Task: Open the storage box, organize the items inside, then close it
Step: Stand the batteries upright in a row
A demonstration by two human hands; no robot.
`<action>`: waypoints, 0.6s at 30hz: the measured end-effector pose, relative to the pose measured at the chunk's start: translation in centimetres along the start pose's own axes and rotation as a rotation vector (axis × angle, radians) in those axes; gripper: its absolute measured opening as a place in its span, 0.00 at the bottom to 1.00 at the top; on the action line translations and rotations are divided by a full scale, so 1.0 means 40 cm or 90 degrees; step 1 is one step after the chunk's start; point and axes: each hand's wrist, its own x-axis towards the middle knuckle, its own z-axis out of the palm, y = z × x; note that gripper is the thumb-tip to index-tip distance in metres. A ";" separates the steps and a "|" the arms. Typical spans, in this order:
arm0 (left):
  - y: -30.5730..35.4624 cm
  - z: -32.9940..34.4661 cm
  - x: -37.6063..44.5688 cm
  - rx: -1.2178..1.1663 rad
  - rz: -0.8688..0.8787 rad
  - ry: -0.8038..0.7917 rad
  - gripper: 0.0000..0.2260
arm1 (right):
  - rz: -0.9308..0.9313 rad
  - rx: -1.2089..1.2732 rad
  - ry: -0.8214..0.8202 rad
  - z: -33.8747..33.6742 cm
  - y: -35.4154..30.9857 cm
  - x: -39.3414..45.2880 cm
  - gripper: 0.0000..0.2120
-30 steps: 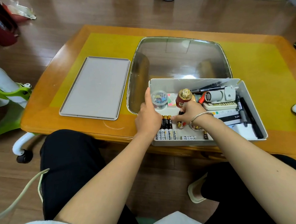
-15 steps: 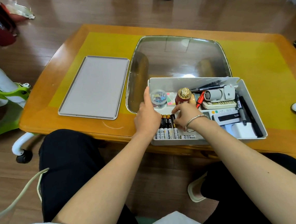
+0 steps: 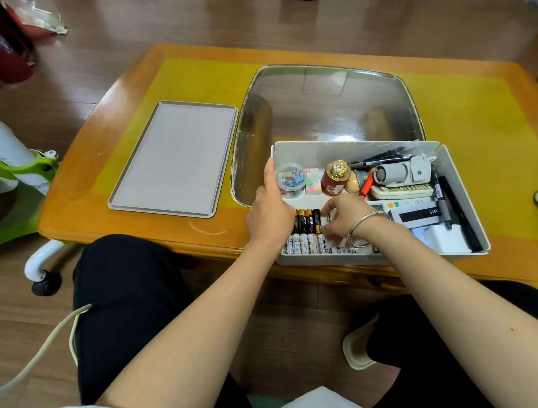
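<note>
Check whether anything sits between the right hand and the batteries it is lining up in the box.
Nothing visible does. The right hand already has its fingers at the row of batteries in the storage box, near its front left corner.

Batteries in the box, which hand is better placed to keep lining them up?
The right hand: its fingers are curled down beside the row of batteries. The left hand rests on the storage box wall, steadying it.
</note>
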 end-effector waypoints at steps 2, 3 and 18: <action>0.000 0.001 0.001 0.001 -0.002 0.002 0.38 | 0.027 0.062 -0.049 0.006 0.001 -0.003 0.23; -0.001 0.001 0.001 0.000 -0.002 0.002 0.38 | 0.035 0.097 -0.064 0.007 0.004 -0.003 0.25; 0.001 -0.001 -0.001 0.001 0.000 -0.001 0.37 | -0.011 -0.118 0.125 -0.003 0.031 -0.010 0.15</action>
